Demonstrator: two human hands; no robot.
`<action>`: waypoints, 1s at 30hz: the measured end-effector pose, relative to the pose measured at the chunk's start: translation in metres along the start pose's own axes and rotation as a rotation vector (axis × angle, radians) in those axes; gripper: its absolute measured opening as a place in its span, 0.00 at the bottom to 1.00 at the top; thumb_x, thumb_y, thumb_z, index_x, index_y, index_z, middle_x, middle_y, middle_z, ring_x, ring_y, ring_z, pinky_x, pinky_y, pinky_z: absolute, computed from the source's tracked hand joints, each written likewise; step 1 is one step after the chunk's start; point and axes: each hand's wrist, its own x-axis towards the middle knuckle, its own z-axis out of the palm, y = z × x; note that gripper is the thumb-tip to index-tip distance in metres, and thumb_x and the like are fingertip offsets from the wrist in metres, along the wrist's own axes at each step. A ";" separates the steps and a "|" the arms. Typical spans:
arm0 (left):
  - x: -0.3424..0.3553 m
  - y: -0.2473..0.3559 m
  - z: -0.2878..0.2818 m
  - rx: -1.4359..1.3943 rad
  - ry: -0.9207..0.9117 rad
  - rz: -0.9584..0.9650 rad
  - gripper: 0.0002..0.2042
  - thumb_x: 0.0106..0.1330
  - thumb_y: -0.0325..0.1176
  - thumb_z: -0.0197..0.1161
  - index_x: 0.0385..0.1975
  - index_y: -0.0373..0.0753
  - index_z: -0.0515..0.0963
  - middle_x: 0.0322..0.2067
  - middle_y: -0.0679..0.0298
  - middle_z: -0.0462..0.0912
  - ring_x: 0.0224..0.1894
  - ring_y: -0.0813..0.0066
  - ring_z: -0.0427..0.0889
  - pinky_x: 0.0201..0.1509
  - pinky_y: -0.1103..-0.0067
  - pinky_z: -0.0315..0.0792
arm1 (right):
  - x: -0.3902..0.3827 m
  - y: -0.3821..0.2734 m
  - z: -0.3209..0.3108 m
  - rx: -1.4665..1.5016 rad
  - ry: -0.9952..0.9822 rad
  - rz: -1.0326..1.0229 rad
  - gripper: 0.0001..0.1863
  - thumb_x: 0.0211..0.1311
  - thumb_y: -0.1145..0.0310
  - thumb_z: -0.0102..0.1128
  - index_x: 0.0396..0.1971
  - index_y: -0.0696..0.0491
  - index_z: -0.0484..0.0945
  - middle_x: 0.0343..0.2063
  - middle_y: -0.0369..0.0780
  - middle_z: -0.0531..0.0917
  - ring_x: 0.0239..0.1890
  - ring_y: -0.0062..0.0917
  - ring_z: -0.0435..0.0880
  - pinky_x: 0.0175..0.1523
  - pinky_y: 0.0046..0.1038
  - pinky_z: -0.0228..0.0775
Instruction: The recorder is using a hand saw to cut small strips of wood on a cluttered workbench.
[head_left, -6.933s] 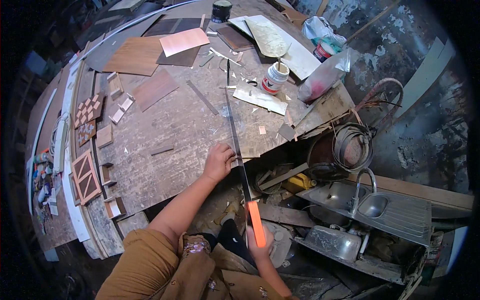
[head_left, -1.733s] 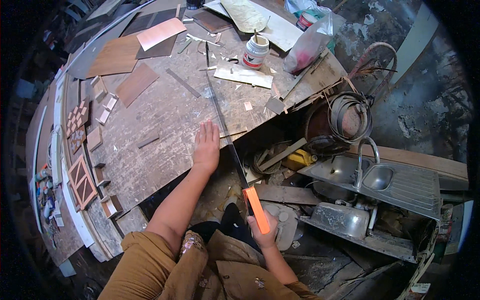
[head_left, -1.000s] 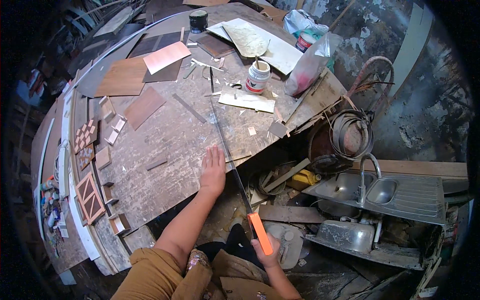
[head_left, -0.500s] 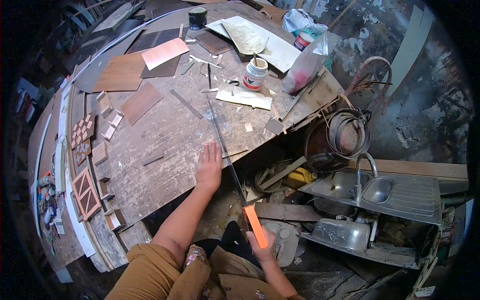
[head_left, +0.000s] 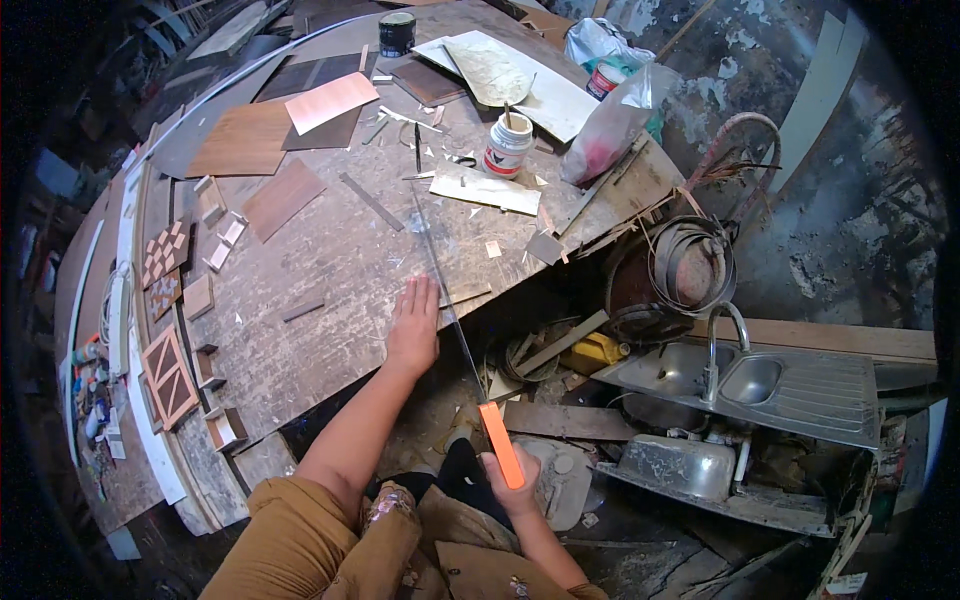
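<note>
My right hand [head_left: 515, 478] grips the orange handle [head_left: 501, 445] of a handsaw below the table's near edge. Its long, narrow dark blade [head_left: 462, 342] runs up over the edge and away across the tabletop. Beside the blade, on its left, my left hand [head_left: 413, 325] lies flat with fingers stretched out. A thin wood strip [head_left: 474, 292] lies at the edge just right of that hand, with the blade crossing it. Whether the strip continues under my palm is hidden.
The scuffed worktable [head_left: 335, 255] carries veneer sheets [head_left: 238, 140], a small wooden frame [head_left: 171, 377], a white jar [head_left: 508, 147] with a stick in it, and a black can [head_left: 397, 34]. Right of the table are a plastic bag [head_left: 612, 125], a yellow jug [head_left: 594, 352] and metal sinks [head_left: 820, 385].
The saw handle and my right hand have shifted slightly up and left in the picture, and the whole view has moved a little too. My left hand stays flat on the table.
</note>
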 end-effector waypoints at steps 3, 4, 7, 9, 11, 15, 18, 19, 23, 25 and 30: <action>0.001 -0.009 0.001 -0.453 0.200 -0.015 0.30 0.48 0.25 0.59 0.56 0.30 0.65 0.59 0.45 0.64 0.63 0.50 0.62 0.66 0.64 0.57 | 0.000 0.000 0.003 0.053 0.014 0.031 0.14 0.54 0.67 0.66 0.19 0.57 0.70 0.12 0.40 0.69 0.13 0.31 0.70 0.21 0.30 0.62; 0.001 -0.010 0.002 -0.448 0.202 -0.016 0.30 0.48 0.25 0.59 0.56 0.30 0.65 0.59 0.45 0.64 0.63 0.50 0.62 0.66 0.64 0.57 | -0.001 0.000 0.004 0.078 0.022 0.056 0.14 0.54 0.67 0.66 0.19 0.57 0.70 0.13 0.41 0.69 0.14 0.31 0.69 0.21 0.29 0.62; 0.006 -0.010 0.005 -0.588 0.285 -0.133 0.14 0.49 0.24 0.63 0.38 0.36 0.77 0.40 0.54 0.74 0.46 0.53 0.72 0.52 0.67 0.67 | -0.004 0.002 0.006 0.084 0.017 0.080 0.14 0.54 0.68 0.66 0.19 0.57 0.70 0.13 0.41 0.69 0.14 0.30 0.70 0.21 0.29 0.62; 0.010 -0.008 0.009 -0.567 0.372 -0.133 0.09 0.49 0.25 0.65 0.32 0.37 0.79 0.34 0.57 0.73 0.41 0.56 0.73 0.46 0.67 0.68 | -0.003 0.003 0.008 0.063 0.003 0.078 0.14 0.54 0.68 0.66 0.19 0.57 0.70 0.13 0.40 0.69 0.15 0.29 0.70 0.21 0.29 0.62; 0.009 -0.007 0.010 -0.576 0.332 -0.168 0.09 0.49 0.25 0.64 0.31 0.37 0.79 0.33 0.58 0.74 0.39 0.56 0.73 0.44 0.67 0.68 | -0.004 0.001 0.007 0.032 -0.010 0.065 0.14 0.53 0.68 0.66 0.19 0.57 0.70 0.13 0.40 0.70 0.15 0.28 0.71 0.21 0.29 0.62; 0.011 -0.007 0.008 -0.560 0.343 -0.181 0.08 0.48 0.24 0.65 0.29 0.37 0.79 0.31 0.58 0.75 0.38 0.56 0.73 0.43 0.68 0.67 | -0.013 -0.010 -0.003 0.114 0.011 0.104 0.13 0.53 0.69 0.66 0.20 0.57 0.71 0.13 0.40 0.71 0.14 0.27 0.71 0.22 0.29 0.63; 0.013 -0.008 0.011 -0.565 0.336 -0.128 0.07 0.48 0.24 0.64 0.29 0.37 0.78 0.31 0.58 0.75 0.38 0.56 0.73 0.42 0.68 0.67 | -0.015 -0.007 -0.008 0.047 0.020 0.070 0.11 0.52 0.70 0.67 0.21 0.58 0.73 0.14 0.40 0.72 0.15 0.28 0.72 0.22 0.29 0.64; 0.013 -0.008 0.012 -0.584 0.349 -0.128 0.07 0.48 0.24 0.64 0.28 0.37 0.78 0.31 0.59 0.75 0.38 0.56 0.73 0.42 0.68 0.67 | -0.009 -0.010 -0.009 0.049 0.011 0.099 0.11 0.52 0.70 0.67 0.22 0.58 0.74 0.14 0.40 0.73 0.15 0.28 0.72 0.23 0.28 0.65; 0.016 -0.010 0.013 -0.574 0.354 -0.134 0.06 0.49 0.25 0.63 0.28 0.38 0.78 0.31 0.59 0.75 0.38 0.56 0.73 0.42 0.68 0.67 | -0.001 -0.012 -0.009 0.043 0.000 0.151 0.13 0.54 0.66 0.64 0.21 0.59 0.72 0.14 0.39 0.70 0.16 0.26 0.69 0.25 0.27 0.62; 0.016 -0.009 0.011 -0.566 0.335 -0.142 0.06 0.50 0.25 0.63 0.28 0.38 0.78 0.31 0.59 0.75 0.38 0.56 0.73 0.42 0.68 0.67 | 0.002 -0.021 -0.012 0.084 0.002 0.179 0.13 0.54 0.65 0.64 0.21 0.59 0.72 0.14 0.40 0.70 0.16 0.28 0.69 0.24 0.28 0.62; 0.014 -0.005 0.007 -0.501 0.350 -0.132 0.05 0.51 0.26 0.61 0.28 0.39 0.77 0.32 0.60 0.74 0.40 0.57 0.72 0.43 0.67 0.65 | -0.018 -0.011 -0.025 -0.055 -0.044 0.061 0.13 0.53 0.65 0.65 0.20 0.57 0.72 0.14 0.43 0.71 0.14 0.36 0.70 0.22 0.32 0.62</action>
